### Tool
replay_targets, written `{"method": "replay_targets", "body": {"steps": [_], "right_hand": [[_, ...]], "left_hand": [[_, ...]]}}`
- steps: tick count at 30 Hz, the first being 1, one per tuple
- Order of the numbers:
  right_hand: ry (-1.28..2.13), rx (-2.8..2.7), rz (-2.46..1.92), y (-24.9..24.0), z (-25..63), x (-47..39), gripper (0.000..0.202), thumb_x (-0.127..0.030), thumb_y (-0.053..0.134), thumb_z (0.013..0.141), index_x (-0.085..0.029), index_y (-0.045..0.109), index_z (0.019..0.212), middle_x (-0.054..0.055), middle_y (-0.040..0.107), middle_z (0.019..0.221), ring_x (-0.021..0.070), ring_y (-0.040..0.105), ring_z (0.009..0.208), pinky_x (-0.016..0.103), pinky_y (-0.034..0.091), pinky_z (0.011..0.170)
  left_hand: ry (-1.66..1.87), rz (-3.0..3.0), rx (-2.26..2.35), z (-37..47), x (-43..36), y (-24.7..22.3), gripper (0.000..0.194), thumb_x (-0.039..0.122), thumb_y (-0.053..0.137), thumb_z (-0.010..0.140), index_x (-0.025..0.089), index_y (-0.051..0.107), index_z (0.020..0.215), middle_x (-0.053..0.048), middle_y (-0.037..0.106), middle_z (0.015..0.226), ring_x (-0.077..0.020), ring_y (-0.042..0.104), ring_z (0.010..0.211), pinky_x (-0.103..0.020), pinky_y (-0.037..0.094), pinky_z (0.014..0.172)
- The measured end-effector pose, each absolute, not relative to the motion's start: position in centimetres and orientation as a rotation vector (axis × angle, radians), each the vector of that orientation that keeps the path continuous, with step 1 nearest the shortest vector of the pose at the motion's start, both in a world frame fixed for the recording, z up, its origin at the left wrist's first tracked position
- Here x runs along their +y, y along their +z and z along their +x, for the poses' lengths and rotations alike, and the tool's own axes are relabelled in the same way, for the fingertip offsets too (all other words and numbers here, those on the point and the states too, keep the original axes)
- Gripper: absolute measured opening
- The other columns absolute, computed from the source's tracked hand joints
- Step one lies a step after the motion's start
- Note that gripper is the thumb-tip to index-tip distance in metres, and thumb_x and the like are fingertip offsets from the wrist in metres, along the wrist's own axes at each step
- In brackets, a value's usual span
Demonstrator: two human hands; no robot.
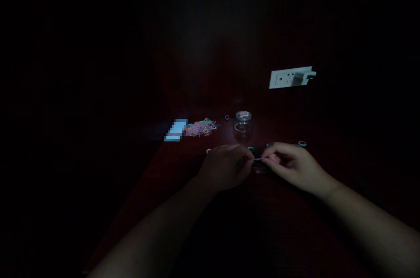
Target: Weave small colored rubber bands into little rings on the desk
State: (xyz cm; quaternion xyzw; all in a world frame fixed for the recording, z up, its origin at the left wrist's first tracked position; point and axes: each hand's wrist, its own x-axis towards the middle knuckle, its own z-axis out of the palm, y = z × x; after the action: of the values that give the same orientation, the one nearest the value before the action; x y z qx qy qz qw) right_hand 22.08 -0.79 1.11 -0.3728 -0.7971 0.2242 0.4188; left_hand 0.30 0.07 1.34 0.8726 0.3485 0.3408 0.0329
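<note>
My left hand [226, 166] and my right hand [293, 165] meet over the dark red table, each with thumb and fingers pinched together. Between their fingertips runs a thin pale hair tie [258, 159], pulled taut; its ends are hidden in the fingers. Just behind the hands lies a green hair tie [251, 149], partly covered. A pink hair tie [208, 151] peeks out beyond my left hand, and a teal one [302, 143] lies past my right hand. Something pinkish [260, 171] rests beneath the fingers, too dim to make out.
A heap of small coloured hair ties [201, 128] lies at the back left, beside a bright, pixelated phone-like screen [176, 130]. Behind the hands stands a clear round jar [243, 124] with its lid on. A wall socket [290, 77] holds a white plug. Much is dark.
</note>
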Motion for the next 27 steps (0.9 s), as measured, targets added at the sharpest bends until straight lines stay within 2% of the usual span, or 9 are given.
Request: {"method": "replay_targets", "body": {"steps": [8,14,20,27], "right_hand": [[0.577,-2.011,-0.934,0.9,21.9,-0.7,0.017,-0.033,0.063,0.087,-0.018,0.064,0.079,-0.003,0.051,0.06,0.0112,0.052,0.055,0.022,0.045,0.052],[0.419,-2.108,-1.032,1.7,24.3,0.3,0.021,-0.036,0.061,0.086,-0.018,0.067,0.077,0.0,0.055,0.063,0.0133,0.051,0.06,0.025,0.043,0.057],[0.619,-2.039,-1.527,2.6,29.7,2.2,0.018,-0.036,0.063,0.078,-0.019,0.065,0.078,0.002,0.063,0.068,0.0158,0.057,0.062,0.026,0.043,0.056],[0.802,-2.153,-1.67,2.5,29.6,2.2,0.013,-0.031,0.063,0.071,-0.019,0.068,0.075,0.001,0.066,0.071,0.0168,0.058,0.065,0.028,0.043,0.06]], "left_hand": [[1.041,2.676,1.087,0.3,0.2,1.3,0.01,0.028,0.057,0.087,0.022,0.065,0.089,0.002,0.07,0.086,-0.0136,0.063,0.074,-0.028,0.047,0.067],[1.041,2.674,1.1,0.1,0.0,1.4,0.01,0.028,0.057,0.088,0.023,0.065,0.089,0.003,0.07,0.085,-0.0137,0.063,0.074,-0.028,0.047,0.067],[1.101,2.701,1.068,-0.3,0.1,1.5,0.012,0.029,0.055,0.09,0.022,0.065,0.089,0.001,0.07,0.086,-0.0145,0.064,0.077,-0.028,0.048,0.068],[1.099,2.701,1.072,-0.4,0.4,1.3,0.009,0.028,0.058,0.088,0.023,0.065,0.091,0.002,0.07,0.085,-0.0138,0.064,0.075,-0.027,0.047,0.066]]}}
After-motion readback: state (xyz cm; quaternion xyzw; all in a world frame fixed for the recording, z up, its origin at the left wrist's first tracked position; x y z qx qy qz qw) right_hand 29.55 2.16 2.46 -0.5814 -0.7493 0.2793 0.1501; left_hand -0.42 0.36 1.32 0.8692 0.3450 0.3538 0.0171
